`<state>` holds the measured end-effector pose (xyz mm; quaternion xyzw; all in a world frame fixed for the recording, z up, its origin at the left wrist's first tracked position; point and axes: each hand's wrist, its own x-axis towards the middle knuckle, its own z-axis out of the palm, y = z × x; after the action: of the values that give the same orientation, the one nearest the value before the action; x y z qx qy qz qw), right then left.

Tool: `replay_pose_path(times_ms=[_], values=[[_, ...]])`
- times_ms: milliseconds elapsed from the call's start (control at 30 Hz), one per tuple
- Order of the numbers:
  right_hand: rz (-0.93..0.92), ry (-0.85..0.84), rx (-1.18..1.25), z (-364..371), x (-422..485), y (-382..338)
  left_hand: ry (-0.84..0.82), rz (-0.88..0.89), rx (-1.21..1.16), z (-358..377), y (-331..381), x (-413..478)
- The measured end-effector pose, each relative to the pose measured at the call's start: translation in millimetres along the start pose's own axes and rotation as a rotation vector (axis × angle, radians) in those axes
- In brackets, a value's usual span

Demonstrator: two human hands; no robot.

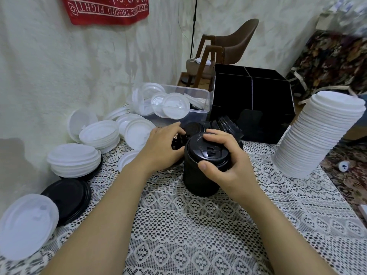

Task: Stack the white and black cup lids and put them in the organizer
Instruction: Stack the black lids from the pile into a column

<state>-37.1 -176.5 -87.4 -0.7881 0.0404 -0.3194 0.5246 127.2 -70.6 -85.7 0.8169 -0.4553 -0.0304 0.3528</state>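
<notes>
A right hand point(218, 155) clasps the top of a black lid stack point(200, 179) standing on the table point(198, 225) before the organizer point(268, 92), while the left hand point(162, 143) rests on loose black lids point(193, 128), grip unclear; the stack seems light, slippery nested plastic, likely best held round its sides.

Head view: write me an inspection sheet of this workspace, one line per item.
Surface: white lace tablecloth.
Job's things: black lid stack upright at centre; tall white lid stack leaning at right; black organizer behind.
Clutter: loose white lids and loose black lids at left; clear tub holding more lids.
Hands: right hand grips the black lid stack's top; left hand on other black lids behind it, grip unclear.
Cables: thin black cord or pole down the wall.
Surroundings: brown chair, red cloth, patterned carpet.
</notes>
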Motion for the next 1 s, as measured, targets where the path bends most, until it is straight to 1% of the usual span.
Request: replay_pose_path(times_ms=[100, 200, 267, 567, 633, 700, 933, 1000], values=[[-0.001, 0.002, 0.001, 0.5, -0.2, 0.1, -0.041, -0.016, 0.028, 3.0, 3.1, 0.7], [-0.004, 0.003, 0.001, 0.6, -0.6, -0.2, -0.016, -0.001, -0.006, 5.5, 5.3, 3.3], [-0.005, 0.003, 0.002, 0.5, -0.2, -0.1, -0.006, 0.032, 0.033, 6.6, 4.7, 6.2], [-0.032, 0.011, 0.014, 1.8, 0.2, -0.1, -0.087, 0.145, 0.472, 11.6, -1.7, 8.4], [-0.037, 0.014, 0.014, 1.9, 0.3, 0.3, -0.069, 0.171, 0.471, 14.4, -2.5, 9.2], [-0.041, 0.017, 0.016, 2.4, 0.2, 0.3, -0.048, 0.187, 0.421, 16.9, -3.9, 11.0], [-0.032, 0.022, 0.017, 3.1, 0.0, 0.6, 0.011, 0.204, 0.355, 16.7, -7.6, 12.8], [-0.028, 0.019, 0.015, 3.0, 0.0, 0.9, 0.004, 0.238, 0.384, 15.4, -8.1, 12.7]])
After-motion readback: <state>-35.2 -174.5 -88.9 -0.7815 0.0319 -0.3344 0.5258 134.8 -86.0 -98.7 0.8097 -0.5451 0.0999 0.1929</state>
